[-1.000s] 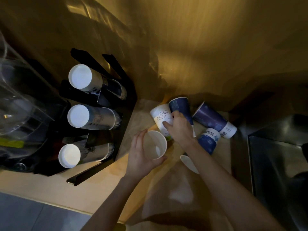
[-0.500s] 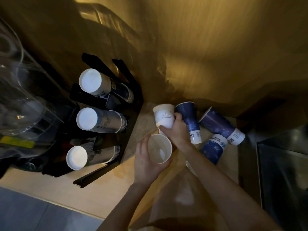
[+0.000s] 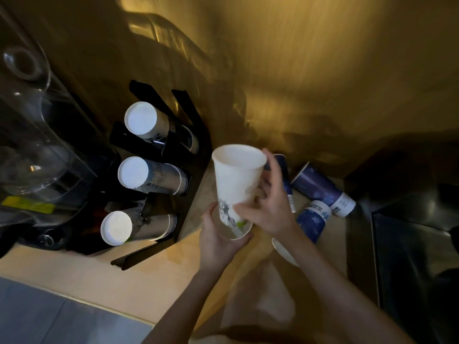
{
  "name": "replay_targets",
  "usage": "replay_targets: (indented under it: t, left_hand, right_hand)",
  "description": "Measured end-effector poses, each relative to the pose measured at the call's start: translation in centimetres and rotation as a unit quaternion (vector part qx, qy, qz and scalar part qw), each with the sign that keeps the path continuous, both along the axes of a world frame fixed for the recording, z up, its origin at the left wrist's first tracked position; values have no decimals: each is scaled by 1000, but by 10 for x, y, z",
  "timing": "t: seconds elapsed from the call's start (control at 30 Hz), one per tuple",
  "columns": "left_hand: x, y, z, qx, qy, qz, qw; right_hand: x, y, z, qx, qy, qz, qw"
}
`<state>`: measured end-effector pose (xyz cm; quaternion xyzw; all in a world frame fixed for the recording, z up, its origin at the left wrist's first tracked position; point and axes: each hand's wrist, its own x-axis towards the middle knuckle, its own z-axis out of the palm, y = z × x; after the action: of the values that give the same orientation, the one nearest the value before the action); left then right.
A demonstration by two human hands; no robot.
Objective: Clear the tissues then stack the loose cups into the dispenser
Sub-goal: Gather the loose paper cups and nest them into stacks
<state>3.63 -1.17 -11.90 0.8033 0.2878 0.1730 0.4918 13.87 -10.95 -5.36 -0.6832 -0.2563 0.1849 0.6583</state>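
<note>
My right hand (image 3: 268, 207) grips a tall white paper cup (image 3: 237, 180), its base pushed down into a second white cup (image 3: 239, 230) that my left hand (image 3: 218, 239) holds from below. Left of them stands the black cup dispenser (image 3: 159, 202) with three stacks of cups lying on their sides, white bottoms (image 3: 140, 121) facing me. Blue cups lie loose on the counter to the right: one tipped over (image 3: 323, 188), one upside down (image 3: 311, 219), and one mostly hidden behind my right hand (image 3: 285, 175). No tissues are in view.
A white cup rim or lid (image 3: 283, 252) pokes out under my right forearm. The light wooden counter (image 3: 99, 279) runs to a brown wall (image 3: 323, 70). A clear plastic machine (image 3: 29, 145) stands at the left. A dark steel sink (image 3: 417, 244) lies to the right.
My right hand lifted the white cup off the counter and brought it down into the cup in my left hand. The view moved closer to the hands.
</note>
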Motion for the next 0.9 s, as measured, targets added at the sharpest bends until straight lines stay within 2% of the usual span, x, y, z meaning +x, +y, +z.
replay_targets:
  t: [0.13, 0.4, 0.6, 0.8, 0.9]
  left_hand:
    - [0, -3, 0, -10, -7, 3, 1000]
    - [-2, -4, 2, -15, -3, 19, 1000]
    - [-6, 1, 1, -16, 29, -5, 999]
    - [-12, -4, 11, 40, 36, 10, 999]
    - [-17, -7, 18, 114, 47, -23, 992]
  right_hand:
    - [-19, -9, -25, -91, -80, 10, 993]
    - [-33, -22, -48, -194, -172, 0, 966]
    - [-44, -29, -63, -248, -176, -18, 952]
    - [-45, -35, -57, -304, -220, -2, 927]
    - [-46, -36, -48, -329, -242, -6, 913]
